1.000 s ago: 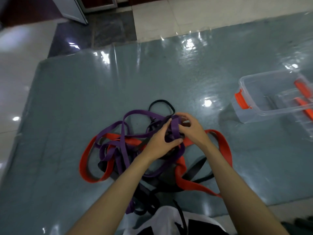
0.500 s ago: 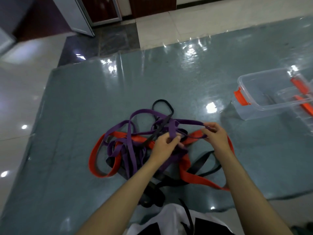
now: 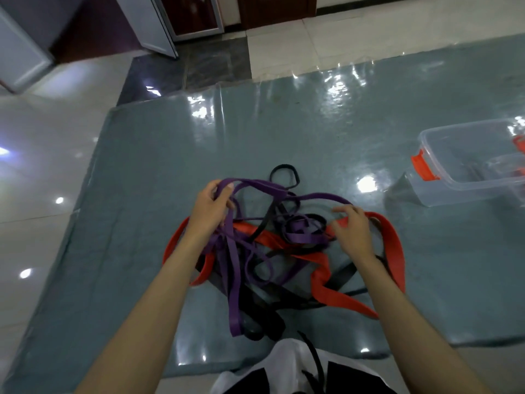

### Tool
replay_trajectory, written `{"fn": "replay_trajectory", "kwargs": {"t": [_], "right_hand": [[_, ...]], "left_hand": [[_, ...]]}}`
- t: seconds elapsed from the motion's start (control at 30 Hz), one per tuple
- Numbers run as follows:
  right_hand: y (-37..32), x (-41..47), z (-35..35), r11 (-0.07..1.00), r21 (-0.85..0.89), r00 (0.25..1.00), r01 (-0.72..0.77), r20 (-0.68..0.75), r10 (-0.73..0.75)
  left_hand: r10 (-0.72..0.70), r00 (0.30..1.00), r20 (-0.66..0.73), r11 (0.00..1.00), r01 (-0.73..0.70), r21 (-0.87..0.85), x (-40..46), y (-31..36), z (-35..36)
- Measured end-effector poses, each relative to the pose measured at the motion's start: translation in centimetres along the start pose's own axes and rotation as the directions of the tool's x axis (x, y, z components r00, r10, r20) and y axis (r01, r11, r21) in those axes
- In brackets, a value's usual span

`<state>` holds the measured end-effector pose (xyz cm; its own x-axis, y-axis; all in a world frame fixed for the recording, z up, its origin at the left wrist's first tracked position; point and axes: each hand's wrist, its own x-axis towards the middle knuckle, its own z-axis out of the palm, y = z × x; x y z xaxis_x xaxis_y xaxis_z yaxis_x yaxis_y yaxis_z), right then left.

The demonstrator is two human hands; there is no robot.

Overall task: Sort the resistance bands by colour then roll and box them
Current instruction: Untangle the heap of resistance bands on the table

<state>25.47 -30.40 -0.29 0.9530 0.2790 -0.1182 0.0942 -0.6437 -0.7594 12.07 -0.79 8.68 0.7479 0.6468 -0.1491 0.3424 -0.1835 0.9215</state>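
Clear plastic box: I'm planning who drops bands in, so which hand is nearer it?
Right. The right hand sits just left of the clear plastic box; the left hand is farther left, across the tangle.

Single head-worn view, facing forward and steeply down, close above mat

I am looking at a messy pile of stretchy bands lying on the blue-grey mat. The purple bands are looping all over the middle, and one long purple loop is being lifted up at the left side of the pile. The wide red bands are lying flat under the purple ones, curving out on both sides. The black bands are poking out at the far end and near me. A clear box with orange clips is sitting open, well apart on the right.
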Motion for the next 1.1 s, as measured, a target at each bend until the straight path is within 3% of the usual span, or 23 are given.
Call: {"fn": "replay_trajectory", "kwargs": {"t": [0.17,0.27,0.33,0.43,0.53,0.57,0.63,0.7,0.73,0.8,0.9,0.97,1.03,1.1], "right_hand": [[-2.1,0.3,2.1,0.978,0.083,0.944,0.190,0.258,-0.205],[-3.7,-0.3,3.1,0.956,0.264,0.903,0.126,0.367,-0.221],[-5.3,-0.5,3.7,0.914,0.405,0.881,0.011,0.428,-0.200],[-7.5,-0.4,4.5,0.830,0.543,0.850,-0.130,0.492,-0.189],[-9.2,0.5,5.0,0.640,0.716,0.871,-0.278,0.469,-0.146],[-9.5,0.9,4.9,0.593,0.750,0.894,-0.293,0.435,-0.109],[-9.4,1.9,4.6,0.564,0.774,0.935,-0.289,0.355,-0.008],[-8.2,2.8,3.9,0.584,0.765,0.958,-0.271,0.276,0.082],[-7.4,3.1,3.6,0.607,0.751,0.964,-0.261,0.237,0.121],[-5.5,3.7,2.9,0.680,0.689,0.968,-0.249,0.170,0.183],[-2.9,4.4,2.2,0.796,0.542,0.963,-0.270,0.154,0.222],[-1.5,4.7,1.9,0.833,0.478,0.961,-0.278,0.144,0.238],[-0.4,5.0,1.6,0.855,0.439,0.961,-0.275,0.126,0.245],[0.5,5.2,1.2,0.874,0.400,0.961,-0.275,0.117,0.249]], "left_hand": [[0.072,0.995,0.067,0.954,-0.089,0.287,1.4,2.1,-2.3],[-0.011,0.992,0.122,0.921,-0.037,0.387,2.1,2.8,-2.8],[-0.100,0.979,0.176,0.949,0.041,0.312,2.0,3.6,-2.2],[-0.161,0.904,0.396,0.987,0.149,0.060,0.8,4.7,0.0],[-0.139,0.736,0.662,0.987,0.052,0.150,0.1,4.4,1.4],[-0.140,0.713,0.687,0.983,0.017,0.184,0.1,4.0,1.6],[-0.109,0.807,0.580,0.973,-0.032,0.227,0.8,2.8,1.2],[-0.071,0.930,0.361,0.942,-0.057,0.332,2.1,0.5,0.3],[-0.085,0.954,0.287,0.903,-0.049,0.427,2.7,-1.0,-0.5],[-0.224,0.935,0.276,0.773,-0.002,0.635,3.3,-4.1,-2.5],[-0.494,0.801,0.337,0.573,0.009,0.819,2.6,-8.1,-4.5],[-0.452,0.841,0.297,0.569,0.015,0.822,1.9,-10.2,-4.8],[-0.308,0.928,0.210,0.627,0.032,0.779,1.5,-11.2,-4.7],[-0.205,0.968,0.142,0.637,0.022,0.770,1.5,-11.4,-4.5]]}}
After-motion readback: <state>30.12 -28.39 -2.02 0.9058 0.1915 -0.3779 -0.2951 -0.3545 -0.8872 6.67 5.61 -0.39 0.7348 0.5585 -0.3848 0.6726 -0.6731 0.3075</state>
